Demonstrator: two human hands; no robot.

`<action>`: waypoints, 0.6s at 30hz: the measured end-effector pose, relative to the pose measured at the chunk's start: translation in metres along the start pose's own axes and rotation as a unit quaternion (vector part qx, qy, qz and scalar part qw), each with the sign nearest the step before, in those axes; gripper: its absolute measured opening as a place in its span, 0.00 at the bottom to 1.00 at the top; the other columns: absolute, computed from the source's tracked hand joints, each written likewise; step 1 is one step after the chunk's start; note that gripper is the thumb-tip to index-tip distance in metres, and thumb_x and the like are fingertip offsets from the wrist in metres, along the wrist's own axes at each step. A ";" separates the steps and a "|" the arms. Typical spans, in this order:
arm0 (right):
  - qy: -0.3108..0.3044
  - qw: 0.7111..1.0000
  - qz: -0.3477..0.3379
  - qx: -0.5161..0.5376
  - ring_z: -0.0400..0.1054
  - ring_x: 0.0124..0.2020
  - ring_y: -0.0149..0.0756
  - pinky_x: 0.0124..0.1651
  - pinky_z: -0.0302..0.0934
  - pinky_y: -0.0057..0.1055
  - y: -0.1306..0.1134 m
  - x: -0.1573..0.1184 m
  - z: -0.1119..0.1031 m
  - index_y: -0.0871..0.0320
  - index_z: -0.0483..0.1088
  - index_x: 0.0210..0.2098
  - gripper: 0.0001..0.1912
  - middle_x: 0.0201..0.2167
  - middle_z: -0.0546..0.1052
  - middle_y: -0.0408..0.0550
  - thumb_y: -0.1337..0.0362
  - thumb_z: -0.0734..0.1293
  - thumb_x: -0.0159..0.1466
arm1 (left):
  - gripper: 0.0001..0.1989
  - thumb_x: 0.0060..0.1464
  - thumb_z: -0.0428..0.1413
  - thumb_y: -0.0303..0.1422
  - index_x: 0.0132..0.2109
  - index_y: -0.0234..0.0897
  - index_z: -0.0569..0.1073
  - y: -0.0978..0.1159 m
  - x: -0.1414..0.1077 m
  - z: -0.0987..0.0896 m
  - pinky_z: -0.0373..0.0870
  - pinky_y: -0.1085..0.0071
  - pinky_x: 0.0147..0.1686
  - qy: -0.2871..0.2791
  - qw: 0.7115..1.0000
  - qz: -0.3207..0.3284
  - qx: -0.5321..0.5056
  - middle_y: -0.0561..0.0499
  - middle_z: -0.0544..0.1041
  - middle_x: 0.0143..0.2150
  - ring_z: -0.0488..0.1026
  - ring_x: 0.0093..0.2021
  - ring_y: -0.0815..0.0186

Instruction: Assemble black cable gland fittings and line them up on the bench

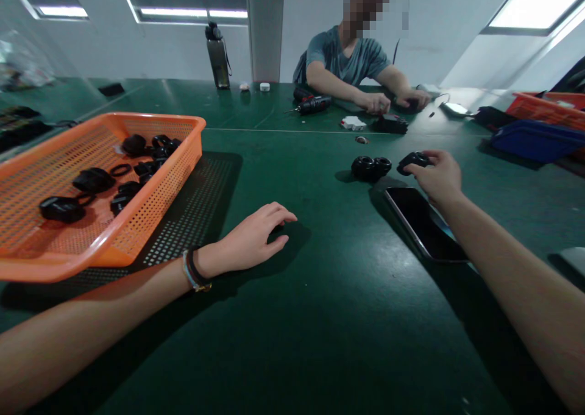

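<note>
My left hand (256, 235) rests over the green table (292, 329) with its fingers apart and nothing in them. At the right, my right hand (436, 174) grips a black part (414, 161) between thumb and fingers. Just left of that part stand other glossy black parts (371, 167), side by side. A dark-screened phone (425, 226) lies below my right hand, partly under the forearm. The orange basket (159, 238) at the left holds several black round parts (94, 180) and a black ring (120, 170).
Across the table a person (350, 61) handles a dark object. Near them lie a power drill (314, 104) and a white piece (353, 122). A bottle (217, 58) stands at the back. A blue bin (539, 139) and a red basket (553, 109) are at the right.
</note>
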State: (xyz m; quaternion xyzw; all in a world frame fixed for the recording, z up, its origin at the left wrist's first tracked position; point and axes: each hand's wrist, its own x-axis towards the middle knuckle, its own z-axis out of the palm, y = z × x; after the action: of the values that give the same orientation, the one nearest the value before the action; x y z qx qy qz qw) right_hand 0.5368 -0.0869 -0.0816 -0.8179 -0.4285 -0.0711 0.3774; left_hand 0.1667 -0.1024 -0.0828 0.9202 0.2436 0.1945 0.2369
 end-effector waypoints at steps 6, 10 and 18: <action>-0.058 0.995 0.075 0.011 0.68 0.41 0.37 0.45 0.59 0.33 -0.012 -0.004 -0.007 0.69 0.66 0.52 0.28 0.48 0.73 0.64 0.67 0.71 0.53 | 0.13 0.57 0.51 0.27 0.50 0.34 0.67 0.001 0.000 0.000 0.69 0.61 0.51 -0.015 0.999 0.012 0.032 0.44 0.70 0.48 0.67 0.50 0.61; -0.087 0.993 0.070 0.020 0.69 0.38 0.35 0.46 0.59 0.33 -0.016 -0.008 -0.007 0.67 0.68 0.49 0.25 0.47 0.73 0.61 0.70 0.71 0.52 | 0.13 0.57 0.51 0.27 0.51 0.33 0.67 0.000 -0.001 0.001 0.68 0.61 0.52 -0.018 0.999 0.018 0.048 0.43 0.70 0.49 0.67 0.51 0.60; -0.021 0.997 0.054 0.058 0.70 0.44 0.40 0.52 0.61 0.42 -0.037 -0.007 -0.019 0.68 0.66 0.51 0.24 0.47 0.74 0.61 0.74 0.66 0.53 | 0.13 0.58 0.51 0.27 0.50 0.32 0.67 -0.001 -0.001 0.001 0.68 0.61 0.51 -0.015 0.998 0.031 0.054 0.43 0.70 0.48 0.67 0.50 0.60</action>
State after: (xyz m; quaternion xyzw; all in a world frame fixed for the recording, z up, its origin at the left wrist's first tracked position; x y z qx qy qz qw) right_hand 0.5085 -0.0915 -0.0507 -0.8180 -0.3952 -0.0084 0.4180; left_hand 0.1662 -0.1030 -0.0846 0.9415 0.2219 0.1741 0.1843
